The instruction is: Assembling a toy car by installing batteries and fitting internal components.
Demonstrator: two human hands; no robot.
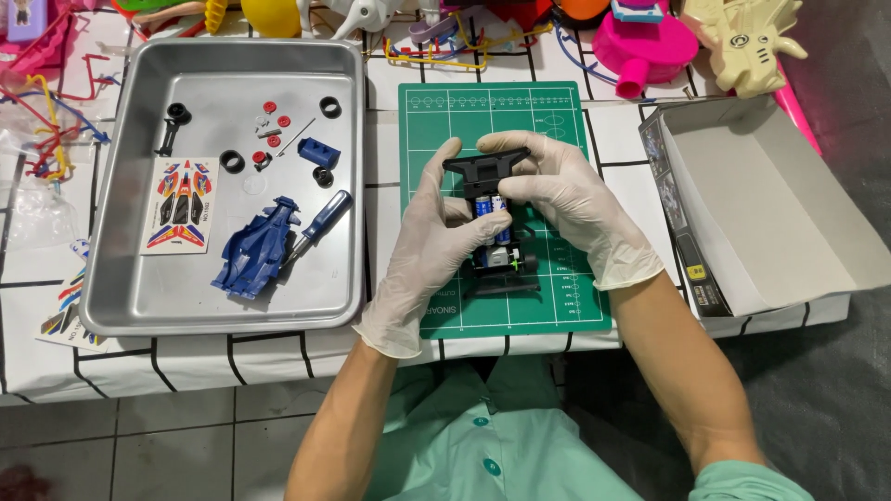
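Note:
Both hands wear pale latex gloves and hold a black toy car chassis over a green cutting mat. My left hand grips the chassis from the left side, fingers wrapped toward its middle, where two batteries sit. My right hand holds the top end from the right, thumb on the black wing-shaped part. The chassis' lower end with a wheel shows below the hands.
A metal tray on the left holds a blue car body, a blue-handled screwdriver, a sticker sheet, black tyres and small red parts. An open cardboard box lies at right. Colourful toys crowd the table's far edge.

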